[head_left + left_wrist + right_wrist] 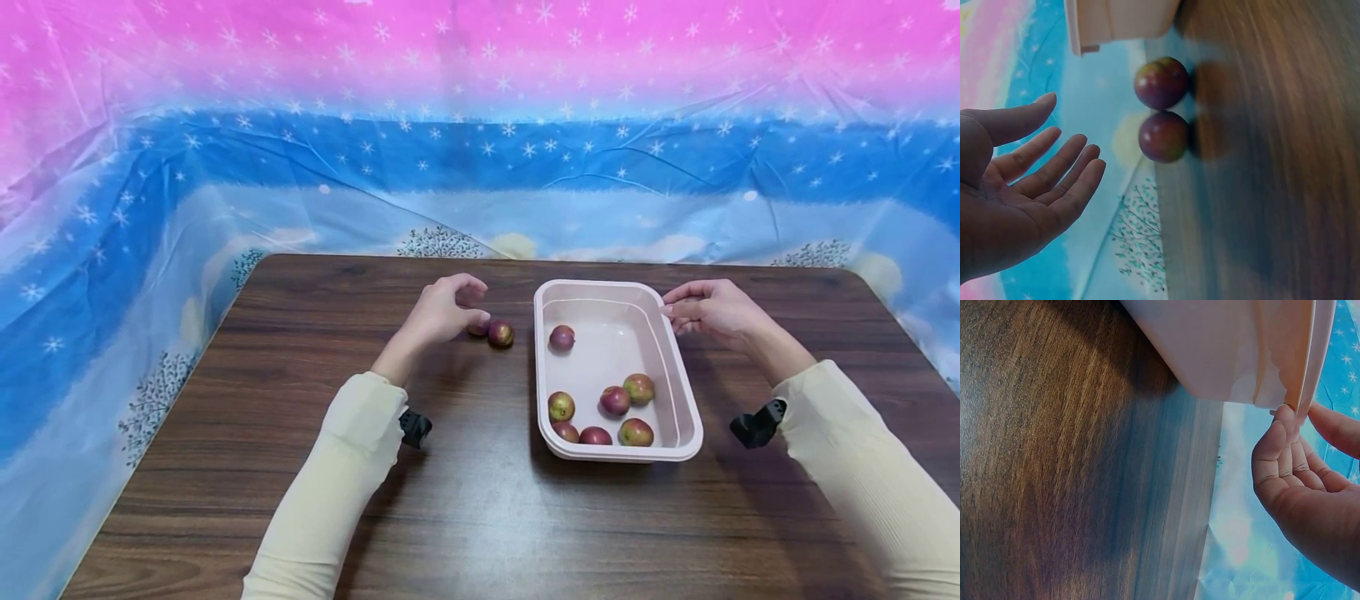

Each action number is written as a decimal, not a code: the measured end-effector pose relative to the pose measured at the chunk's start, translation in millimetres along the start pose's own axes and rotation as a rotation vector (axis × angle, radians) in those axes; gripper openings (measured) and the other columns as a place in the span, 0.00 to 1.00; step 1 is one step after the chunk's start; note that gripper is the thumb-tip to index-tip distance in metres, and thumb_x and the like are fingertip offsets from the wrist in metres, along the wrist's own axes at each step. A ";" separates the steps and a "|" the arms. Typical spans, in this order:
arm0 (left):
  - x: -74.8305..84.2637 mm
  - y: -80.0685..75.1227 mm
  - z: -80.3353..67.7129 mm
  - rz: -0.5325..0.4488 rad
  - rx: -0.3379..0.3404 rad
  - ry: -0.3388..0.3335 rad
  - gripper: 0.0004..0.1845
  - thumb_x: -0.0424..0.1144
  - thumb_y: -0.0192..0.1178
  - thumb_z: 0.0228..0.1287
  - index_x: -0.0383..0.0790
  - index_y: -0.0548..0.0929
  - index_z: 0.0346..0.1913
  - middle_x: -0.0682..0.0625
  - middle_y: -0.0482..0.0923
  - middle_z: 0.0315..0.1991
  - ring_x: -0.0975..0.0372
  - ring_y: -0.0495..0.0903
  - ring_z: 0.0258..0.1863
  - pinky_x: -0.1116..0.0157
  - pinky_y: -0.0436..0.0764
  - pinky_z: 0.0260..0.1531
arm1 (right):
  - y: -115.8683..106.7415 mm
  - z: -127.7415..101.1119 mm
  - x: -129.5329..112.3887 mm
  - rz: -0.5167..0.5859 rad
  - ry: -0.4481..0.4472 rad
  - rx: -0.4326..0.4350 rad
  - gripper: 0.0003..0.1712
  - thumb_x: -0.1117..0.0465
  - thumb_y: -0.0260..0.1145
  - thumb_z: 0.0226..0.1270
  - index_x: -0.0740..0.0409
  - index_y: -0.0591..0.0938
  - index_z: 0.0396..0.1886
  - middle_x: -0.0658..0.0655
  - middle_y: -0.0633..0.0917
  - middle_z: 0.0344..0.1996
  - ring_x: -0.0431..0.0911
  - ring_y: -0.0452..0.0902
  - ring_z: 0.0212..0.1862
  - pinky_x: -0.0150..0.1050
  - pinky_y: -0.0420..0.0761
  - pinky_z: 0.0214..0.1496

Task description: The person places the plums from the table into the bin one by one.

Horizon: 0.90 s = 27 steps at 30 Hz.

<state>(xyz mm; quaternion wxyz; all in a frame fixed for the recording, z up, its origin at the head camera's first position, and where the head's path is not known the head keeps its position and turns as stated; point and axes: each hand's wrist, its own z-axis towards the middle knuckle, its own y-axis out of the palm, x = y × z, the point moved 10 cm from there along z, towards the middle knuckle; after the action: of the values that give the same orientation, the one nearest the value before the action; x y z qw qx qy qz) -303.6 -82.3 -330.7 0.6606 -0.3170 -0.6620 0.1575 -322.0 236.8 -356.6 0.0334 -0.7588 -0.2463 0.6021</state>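
Observation:
A pale pink plastic tub (617, 454) stands on the table with several red-green plums inside, one plum (562, 337) toward its far left and the others nearer its front. My right hand (712, 312) pinches the tub's right rim near the far corner; in the right wrist view, the fingers (1266, 456) curl under the rim with the thumb on the other side. Left of the tub, two plums sit side by side on the wood, the right one (501, 334) in plain sight. Just above them hovers my left hand (442, 308), fingers spread and holding nothing; it partly hides the left plum (1164, 137).
The brown wood-grain table (465, 533) reaches back to a pink and blue snowflake cloth (420, 150) that hangs behind and at the sides. Black wrist cameras sit under both cuffs, the left camera (415, 427) and the right camera (757, 423).

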 end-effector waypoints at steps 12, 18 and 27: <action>-21.2 2.5 4.8 0.047 -0.016 -0.028 0.20 0.35 0.62 0.58 0.34 0.75 0.54 0.43 0.76 0.51 0.54 0.73 0.51 0.57 0.69 0.52 | -0.2 0.6 1.5 -0.010 0.004 -0.002 0.22 0.64 0.60 0.64 0.76 0.67 0.51 0.53 0.80 0.28 0.44 0.77 0.29 0.38 0.78 0.34; -31.0 6.8 6.0 0.041 -0.030 -0.053 0.20 0.34 0.61 0.59 0.34 0.74 0.55 0.43 0.75 0.51 0.53 0.73 0.51 0.57 0.70 0.50 | -0.3 0.6 1.9 0.000 0.003 -0.004 0.22 0.65 0.59 0.65 0.76 0.67 0.51 0.52 0.80 0.29 0.43 0.77 0.29 0.39 0.79 0.36; -41.2 11.4 11.0 0.046 -0.036 -0.078 0.20 0.35 0.61 0.59 0.35 0.74 0.55 0.42 0.75 0.51 0.53 0.72 0.51 0.57 0.70 0.51 | 0.3 0.7 1.9 0.031 0.005 -0.013 0.21 0.66 0.58 0.65 0.76 0.67 0.51 0.52 0.81 0.28 0.43 0.77 0.29 0.39 0.79 0.35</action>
<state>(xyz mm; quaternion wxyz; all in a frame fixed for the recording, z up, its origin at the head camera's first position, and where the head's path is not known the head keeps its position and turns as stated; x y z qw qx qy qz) -314.9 -97.3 -370.6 0.6246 -0.3378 -0.6825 0.1730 -322.2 237.1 -358.6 0.0198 -0.7641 -0.2384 0.5991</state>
